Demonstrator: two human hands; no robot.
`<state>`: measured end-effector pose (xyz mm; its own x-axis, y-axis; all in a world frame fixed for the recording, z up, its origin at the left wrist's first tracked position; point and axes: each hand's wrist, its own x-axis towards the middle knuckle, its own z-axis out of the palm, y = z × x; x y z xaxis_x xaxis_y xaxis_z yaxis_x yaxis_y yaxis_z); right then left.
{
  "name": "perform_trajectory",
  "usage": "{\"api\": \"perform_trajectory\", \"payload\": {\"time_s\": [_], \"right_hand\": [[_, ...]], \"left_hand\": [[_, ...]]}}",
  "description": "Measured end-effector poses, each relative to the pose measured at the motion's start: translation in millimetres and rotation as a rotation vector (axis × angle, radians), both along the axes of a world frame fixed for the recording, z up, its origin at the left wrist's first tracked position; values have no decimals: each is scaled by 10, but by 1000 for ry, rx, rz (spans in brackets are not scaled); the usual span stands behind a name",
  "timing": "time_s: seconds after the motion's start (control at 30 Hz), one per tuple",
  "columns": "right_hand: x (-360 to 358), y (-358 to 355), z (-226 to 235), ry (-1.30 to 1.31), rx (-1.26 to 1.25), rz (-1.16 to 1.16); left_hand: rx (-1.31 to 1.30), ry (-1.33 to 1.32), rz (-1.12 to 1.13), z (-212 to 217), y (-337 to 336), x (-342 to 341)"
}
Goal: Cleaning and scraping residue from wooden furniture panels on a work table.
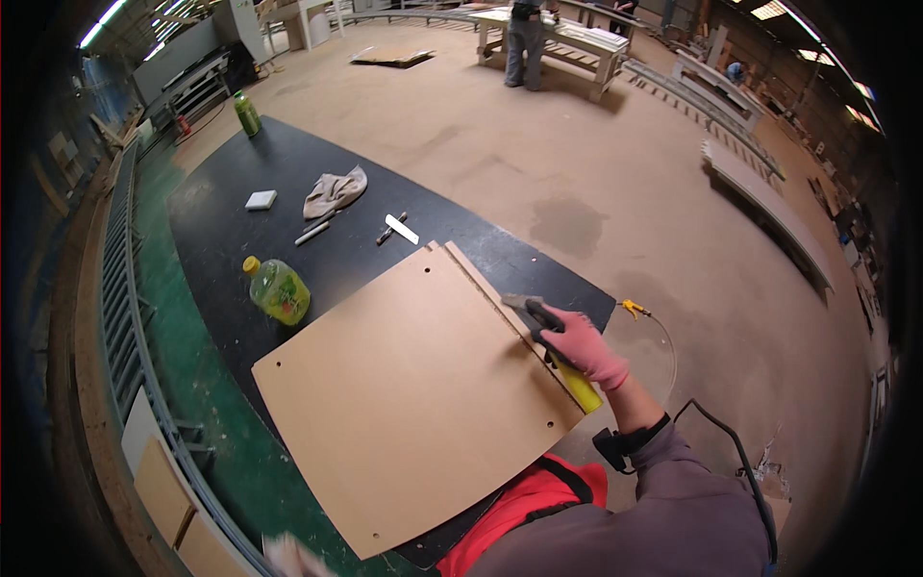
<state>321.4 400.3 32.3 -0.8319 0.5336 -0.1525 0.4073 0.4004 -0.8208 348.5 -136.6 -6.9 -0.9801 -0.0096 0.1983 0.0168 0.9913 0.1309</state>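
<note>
My right hand, in a pink glove, is closed around a hand tool with a yellow handle and a dark grey and black head; its exact kind I cannot make out. The tool lies along the right edge of a light wood-coloured panel with small holes near its corners. Beside that edge a narrow strip of similar board shows. At the bottom edge, off the panel's near left side, my left hand is a pale blur, its fingers smeared by motion.
The panel lies on a black table. On it are a yellow-capped bottle, a green bottle, a cloth, a white block and a white strip. A yellow air gun hangs right; a roller conveyor runs left.
</note>
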Motion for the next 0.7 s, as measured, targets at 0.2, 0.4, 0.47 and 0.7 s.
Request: {"api": "perform_trajectory", "payload": {"time_s": [0.2,0.4,0.47,0.7], "right_hand": [[432,401,-296,74,-118,-124],[1355,759,-289,-20,-314,-482],[1641,827,-251,-38,-294,-526],[1790,1010,-217,-16,-287,-655]], "left_hand": [[-79,86,128,-1204,1162,-1979],[29,314,-195,-1350,3183,-3146],[137,157,-263,-1178,3940,-3159],[940,-276,-1432,-1008,5053,-1334]]}}
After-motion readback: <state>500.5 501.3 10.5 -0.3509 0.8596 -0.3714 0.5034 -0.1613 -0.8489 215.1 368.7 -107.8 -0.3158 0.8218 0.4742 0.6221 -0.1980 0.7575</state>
